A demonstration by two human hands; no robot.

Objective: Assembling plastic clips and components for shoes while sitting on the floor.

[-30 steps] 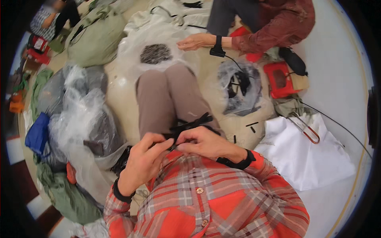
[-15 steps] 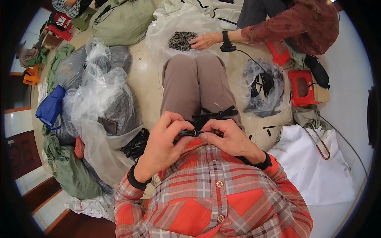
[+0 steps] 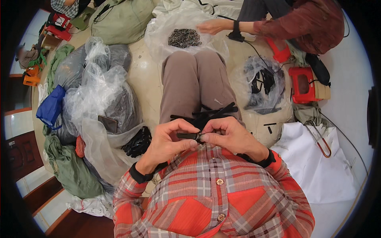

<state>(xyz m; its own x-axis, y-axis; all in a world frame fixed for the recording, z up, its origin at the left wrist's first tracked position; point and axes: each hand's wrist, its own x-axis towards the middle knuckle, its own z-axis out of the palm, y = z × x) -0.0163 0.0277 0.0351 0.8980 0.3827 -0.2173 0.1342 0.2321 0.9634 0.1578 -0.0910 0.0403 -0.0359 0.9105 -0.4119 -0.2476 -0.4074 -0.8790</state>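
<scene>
Over my lap, my left hand (image 3: 174, 137) pinches a short black strap piece (image 3: 185, 135) between thumb and fingers. My right hand (image 3: 226, 137) meets it from the other side, fingertips closed at the strap's end on a small metal-looking fitting (image 3: 201, 137), mostly hidden by the fingers. Several black strips (image 3: 214, 112) lie crossed on my thighs just beyond my hands. Past my knees, a heap of small dark metal pieces (image 3: 183, 38) sits on a clear plastic sheet or bag (image 3: 156, 39). A co-worker's hand (image 3: 212, 26) hovers beside that heap.
Clear bag with black strips (image 3: 262, 81) lies on the right, near a red plastic stool (image 3: 301, 84) and white cloth (image 3: 317, 166). On the left stand large stuffed plastic bags (image 3: 99, 91), a phone (image 3: 107, 124) on top, a blue bag (image 3: 51, 107) and green cloth (image 3: 71, 170).
My hands have turned the strap piece so its flat side shows, and my left fingers have shifted along it. The co-worker's hand has lifted off the heap of metal pieces.
</scene>
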